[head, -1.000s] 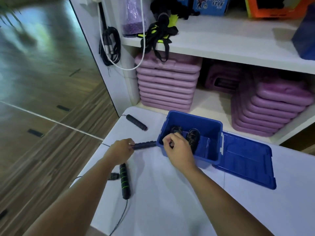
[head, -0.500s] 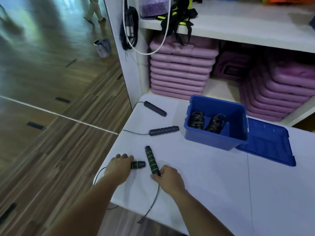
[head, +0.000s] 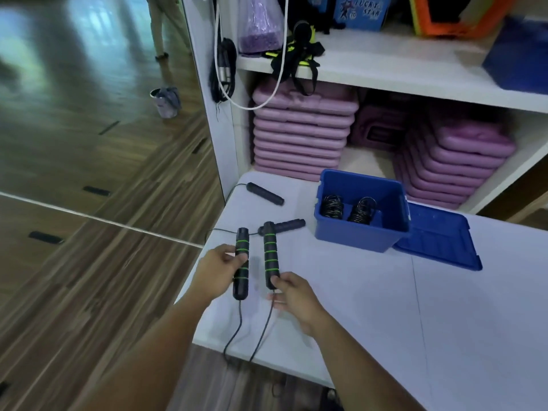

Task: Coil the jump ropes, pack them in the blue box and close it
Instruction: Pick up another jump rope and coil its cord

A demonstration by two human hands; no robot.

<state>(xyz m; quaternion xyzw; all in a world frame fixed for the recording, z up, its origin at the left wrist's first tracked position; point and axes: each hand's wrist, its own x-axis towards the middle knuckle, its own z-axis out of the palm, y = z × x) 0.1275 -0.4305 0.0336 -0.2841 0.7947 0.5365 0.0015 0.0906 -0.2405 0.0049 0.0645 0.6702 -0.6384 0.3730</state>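
My left hand (head: 218, 269) grips one green-ringed black jump rope handle (head: 241, 262). My right hand (head: 292, 295) pinches the lower end of the second green-ringed handle (head: 270, 253). Both handles stand side by side above the white table (head: 385, 321), and their thin cords (head: 237, 330) hang over the front edge. Another jump rope with plain black handles, one (head: 265, 194) at the back and one (head: 286, 225) behind the lifted pair, lies on the table. The open blue box (head: 360, 235) holds two coiled ropes (head: 347, 207). Its blue lid (head: 436, 241) lies flat to the right.
A white shelf unit (head: 385, 69) behind the table carries stacked purple pads (head: 302, 132), a purple bag, black straps and hanging cables. Wooden floor lies to the left, where a person's legs (head: 160, 25) and a small bag (head: 167, 99) are seen far off.
Both hands left the box and the plain handle, took the green-ringed handles from the table near the front edge, and lifted them to stand parallel.
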